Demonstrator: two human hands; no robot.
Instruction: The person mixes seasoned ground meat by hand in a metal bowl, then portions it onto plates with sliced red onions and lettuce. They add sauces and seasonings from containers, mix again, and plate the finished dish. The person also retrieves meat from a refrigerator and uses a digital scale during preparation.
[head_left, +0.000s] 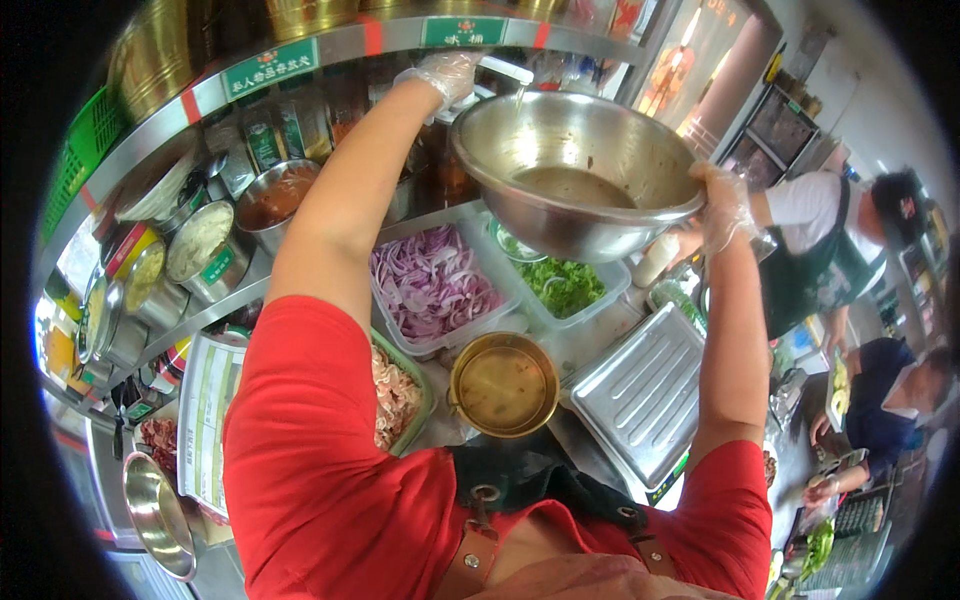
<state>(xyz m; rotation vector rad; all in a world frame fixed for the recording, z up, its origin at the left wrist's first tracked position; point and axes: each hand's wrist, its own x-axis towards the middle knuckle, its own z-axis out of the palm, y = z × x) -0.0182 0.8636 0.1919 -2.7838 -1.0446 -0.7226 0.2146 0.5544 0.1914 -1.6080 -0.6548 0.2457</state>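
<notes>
My left hand (448, 75), in a clear plastic glove, is closed over the top of a white pump dispenser under the shelf edge; its fingertips are partly hidden. From the pump's white spout (507, 70), a thin stream of liquid falls into a large stainless steel bowl (480, 176). My gloved right hand (721, 196) grips this bowl by its right rim and holds it tilted above the counter. Some brownish liquid (577, 186) with dark bits lies in the bottom. Below stands a brass-coloured pot (505, 431) of cloudy liquid.
Plastic tubs hold sliced red onion (431, 281), chopped greens (562, 286) and sliced raw meat (394, 397). A steel-topped scale (645, 394) sits at right. Steel pots of sauce (277, 199) and pale paste (199, 244) line the left shelf. Two people (825, 225) work at right.
</notes>
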